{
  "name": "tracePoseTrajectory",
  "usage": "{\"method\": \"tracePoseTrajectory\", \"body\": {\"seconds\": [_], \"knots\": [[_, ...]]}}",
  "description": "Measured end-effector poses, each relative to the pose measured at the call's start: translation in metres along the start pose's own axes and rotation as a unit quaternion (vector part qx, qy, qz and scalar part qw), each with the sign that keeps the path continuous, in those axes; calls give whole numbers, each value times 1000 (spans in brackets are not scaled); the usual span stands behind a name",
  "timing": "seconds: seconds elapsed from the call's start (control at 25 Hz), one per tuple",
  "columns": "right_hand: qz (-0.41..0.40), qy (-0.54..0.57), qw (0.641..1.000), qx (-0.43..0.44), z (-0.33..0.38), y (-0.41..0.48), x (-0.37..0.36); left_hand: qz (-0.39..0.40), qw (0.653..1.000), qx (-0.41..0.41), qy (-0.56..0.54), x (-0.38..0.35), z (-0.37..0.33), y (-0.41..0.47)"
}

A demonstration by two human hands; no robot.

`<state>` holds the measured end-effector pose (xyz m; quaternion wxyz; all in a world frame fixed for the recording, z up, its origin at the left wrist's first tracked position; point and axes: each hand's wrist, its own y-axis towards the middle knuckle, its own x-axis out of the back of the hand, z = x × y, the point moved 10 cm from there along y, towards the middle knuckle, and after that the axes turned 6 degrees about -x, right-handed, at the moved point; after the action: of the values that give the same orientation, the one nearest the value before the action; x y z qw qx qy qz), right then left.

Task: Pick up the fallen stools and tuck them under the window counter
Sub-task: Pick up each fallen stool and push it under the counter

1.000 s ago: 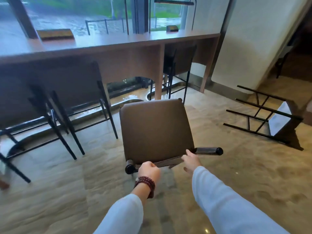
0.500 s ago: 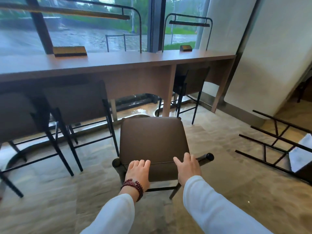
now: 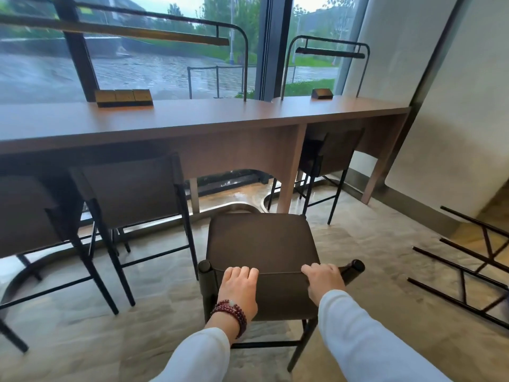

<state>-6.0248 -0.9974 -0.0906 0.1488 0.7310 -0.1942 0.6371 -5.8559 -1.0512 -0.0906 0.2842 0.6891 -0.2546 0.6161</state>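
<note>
The one camera is sitting on my head, looking forward and down toward 12 o'clock. It is taking in the table point(image 3: 209, 119) and window ahead, my hands close below at 6 o'clock, and floor point(image 3: 385, 244) out toward 3 o'clock.

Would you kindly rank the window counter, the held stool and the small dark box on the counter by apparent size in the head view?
1. window counter
2. held stool, enlarged by nearness to the camera
3. small dark box, clearly smallest
</note>
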Motion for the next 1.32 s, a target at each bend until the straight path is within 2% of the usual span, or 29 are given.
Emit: {"method": "tracePoseTrajectory", "body": {"seconds": [0.32, 0.56, 0.6, 0.68, 0.76, 0.84, 0.88, 0.92, 0.96, 1.04, 1.08, 1.12, 1.16, 1.24, 1.28, 1.32], "knots": [[6, 18, 1000, 12, 8, 73, 9, 45, 999, 8, -3, 3, 26, 65], [6, 47, 996, 73, 11, 77, 11, 27, 998, 45, -23, -8, 32, 69], [24, 75, 994, 79, 8, 77, 10, 26, 998, 51, -39, -7, 34, 72], [62, 203, 976, 40, -8, 85, 13, 5, 992, 85, -89, 3, 46, 78], [3, 265, 963, -46, -48, 101, 26, -90, 972, 178, -127, 25, 75, 74], [-60, 252, 946, -193, -108, 105, 29, -194, 906, 340, -163, 42, 116, 46], [-29, 284, 918, -276, -134, 101, 15, -214, 856, 426, -203, 38, 134, 27], [31, 355, 866, -351, -150, 94, -7, -212, 796, 502, -265, 27, 145, 10], [106, 447, 792, -403, -151, 84, -32, -198, 729, 558, -343, 11, 151, -1], [226, 638, 602, -424, -124, 73, -65, -169, 598, 602, -501, -23, 141, -4], [240, 699, 524, -423, -114, 73, -71, -166, 545, 599, -563, -35, 132, 2], [235, 736, 474, -423, -108, 76, -72, -174, 501, 598, -601, -43, 127, 7], [229, 748, 454, -426, -105, 78, -75, -179, 462, 596, -632, -50, 122, 12], [220, 749, 454, -430, -103, 81, -76, -156, 400, 567, -703, -63, 102, 28], [212, 745, 455, -439, -104, 80, -78, -134, 386, 545, -732, -67, 91, 37], [207, 744, 453, -445, -104, 79, -79, -115, 386, 530, -746, -70, 82, 44]]}}
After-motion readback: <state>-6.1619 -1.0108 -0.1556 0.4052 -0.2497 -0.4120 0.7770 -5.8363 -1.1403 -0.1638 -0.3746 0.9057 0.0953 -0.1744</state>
